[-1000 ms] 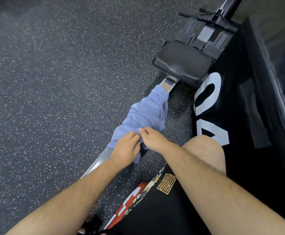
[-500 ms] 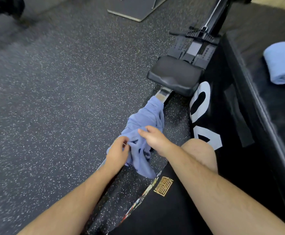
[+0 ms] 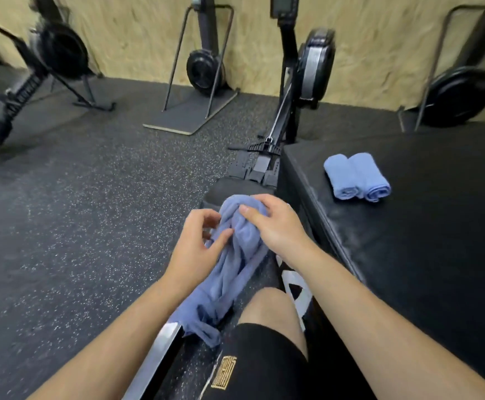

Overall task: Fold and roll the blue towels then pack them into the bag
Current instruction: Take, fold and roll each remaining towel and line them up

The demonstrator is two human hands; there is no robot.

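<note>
Crumpled blue towel (image 3: 235,272) in play!
The right hand (image 3: 276,226) grips its top; the left hand (image 3: 195,249) pinches a fold.

Even, soft indoor light; wide-angle bending at edges, far left motion-blurred.

White char (image 3: 295,287) on black box (image 3: 408,241) side, part hidden, unreadable; gold emblem (image 3: 224,370) on shorts (image 3: 267,368), too blurred to read.

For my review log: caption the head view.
Left hand and right hand grip a crumpled blue towel; two rolled towels sit on the black box.
</note>
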